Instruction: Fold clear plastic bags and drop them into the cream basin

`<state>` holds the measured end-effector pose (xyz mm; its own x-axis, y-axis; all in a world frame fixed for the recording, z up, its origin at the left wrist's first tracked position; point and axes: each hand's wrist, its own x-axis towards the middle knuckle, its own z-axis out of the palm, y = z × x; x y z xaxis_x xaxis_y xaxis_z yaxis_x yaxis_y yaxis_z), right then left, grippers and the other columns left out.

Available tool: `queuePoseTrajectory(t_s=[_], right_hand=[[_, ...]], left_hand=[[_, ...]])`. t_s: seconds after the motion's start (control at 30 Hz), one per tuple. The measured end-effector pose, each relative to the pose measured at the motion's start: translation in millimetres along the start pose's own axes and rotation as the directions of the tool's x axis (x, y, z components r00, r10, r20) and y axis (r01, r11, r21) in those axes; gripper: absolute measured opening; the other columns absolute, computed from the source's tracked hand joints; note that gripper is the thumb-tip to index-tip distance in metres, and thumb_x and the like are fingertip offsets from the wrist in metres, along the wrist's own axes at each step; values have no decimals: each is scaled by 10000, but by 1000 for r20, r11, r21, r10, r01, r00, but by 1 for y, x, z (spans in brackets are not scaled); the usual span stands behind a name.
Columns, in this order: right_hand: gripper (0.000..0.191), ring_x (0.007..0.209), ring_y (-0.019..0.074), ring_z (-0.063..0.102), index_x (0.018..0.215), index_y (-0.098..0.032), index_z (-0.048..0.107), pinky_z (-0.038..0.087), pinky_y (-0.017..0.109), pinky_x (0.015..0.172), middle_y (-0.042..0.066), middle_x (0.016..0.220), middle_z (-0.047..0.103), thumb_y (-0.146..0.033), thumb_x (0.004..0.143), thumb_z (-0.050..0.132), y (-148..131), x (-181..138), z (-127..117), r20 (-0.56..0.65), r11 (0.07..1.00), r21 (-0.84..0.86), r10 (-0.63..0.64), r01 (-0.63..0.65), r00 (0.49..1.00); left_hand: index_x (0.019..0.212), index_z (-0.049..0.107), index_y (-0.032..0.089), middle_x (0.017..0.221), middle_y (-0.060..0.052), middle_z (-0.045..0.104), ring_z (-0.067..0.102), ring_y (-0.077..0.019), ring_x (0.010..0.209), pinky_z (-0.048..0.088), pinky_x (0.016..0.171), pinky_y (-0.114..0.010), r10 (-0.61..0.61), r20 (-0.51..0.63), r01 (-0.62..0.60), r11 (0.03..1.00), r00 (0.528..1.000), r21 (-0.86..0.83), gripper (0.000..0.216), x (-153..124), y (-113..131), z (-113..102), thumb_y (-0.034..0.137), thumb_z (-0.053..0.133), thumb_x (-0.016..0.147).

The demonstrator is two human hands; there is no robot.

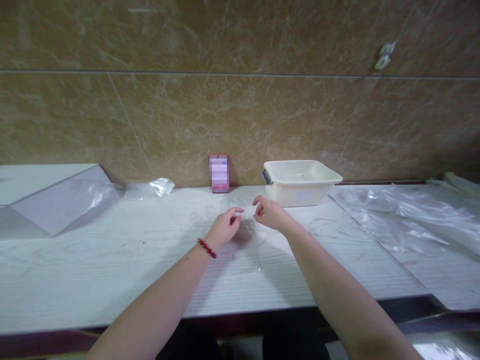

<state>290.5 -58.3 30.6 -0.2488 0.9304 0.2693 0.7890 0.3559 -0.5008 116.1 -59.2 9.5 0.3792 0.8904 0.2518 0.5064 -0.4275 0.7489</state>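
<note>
Over the middle of the white wood-grain table, my left hand (pixel 225 226) and my right hand (pixel 273 214) face each other with a small gap between them. The fingers of both are curled in towards the thumbs, as in a pinch. Faint clear glints show between and below the hands, but what the fingers hold, if anything, is too transparent to make out. A red bead bracelet (pixel 207 248) circles my left wrist. Just behind my right hand stands a cream plastic tub (pixel 300 194) with a grey handle clip; its inside is only partly visible.
A phone (pixel 219 173) with a blurred screen leans against the brown tiled wall. Crumpled clear plastic (pixel 162 186) lies at the back left, by a white angled box (pixel 62 200). More clear plastic sheeting (pixel 408 215) spreads over the right side. The table's front edge runs beneath my forearms.
</note>
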Motion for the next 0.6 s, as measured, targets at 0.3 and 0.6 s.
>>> queuePoseTrajectory(t_s=[0.3, 0.6], right_hand=[[257, 596, 76, 516, 897, -182, 436, 368, 180, 569, -32, 654, 566, -135, 652, 500, -13, -3, 4, -32, 992, 70, -106, 108, 994], [235, 534, 52, 504, 891, -186, 428, 375, 171, 524, -31, 693, 557, -184, 670, 507, -17, -4, 6, -56, 983, 128, -124, 131, 991]], left_hand=[[1004, 494, 198, 730, -27, 578, 557, -115, 609, 447, 551, -228, -238, 153, 282, 811, 959, -512, 297, 2, -4, 8, 369, 392, 784], [968, 408, 199, 820, -42, 561, 578, -115, 652, 461, 608, -261, -364, 298, 458, 520, 882, -721, 299, 3, -1, 9, 408, 441, 758]])
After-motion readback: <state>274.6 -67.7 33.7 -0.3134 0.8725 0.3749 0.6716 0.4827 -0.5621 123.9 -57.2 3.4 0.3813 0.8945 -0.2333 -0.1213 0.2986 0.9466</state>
